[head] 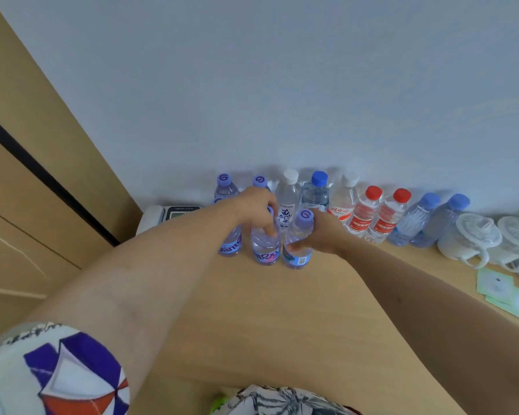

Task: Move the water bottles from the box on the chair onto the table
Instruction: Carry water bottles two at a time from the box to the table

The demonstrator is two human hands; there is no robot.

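Two small purple-capped water bottles stand upright on the wooden table (pixel 282 319) in front of a row of bottles. My left hand (pixel 256 209) grips the left one (pixel 265 247) from above, fingers curled over its neck and cap. My right hand (pixel 319 235) holds the right one (pixel 298 250) round its body, cap showing. Another purple-label bottle (pixel 231 245) stands just left of them, partly behind my left wrist. The box and the chair are out of view.
Against the white wall stands a row of several bottles with purple (pixel 224 187), white (pixel 289 193), blue (pixel 316 191) and red (pixel 367 211) caps. Two white lidded mugs (pixel 469 241) and green cards (pixel 502 292) sit at the right. A desk phone (pixel 168 215) sits at the left.
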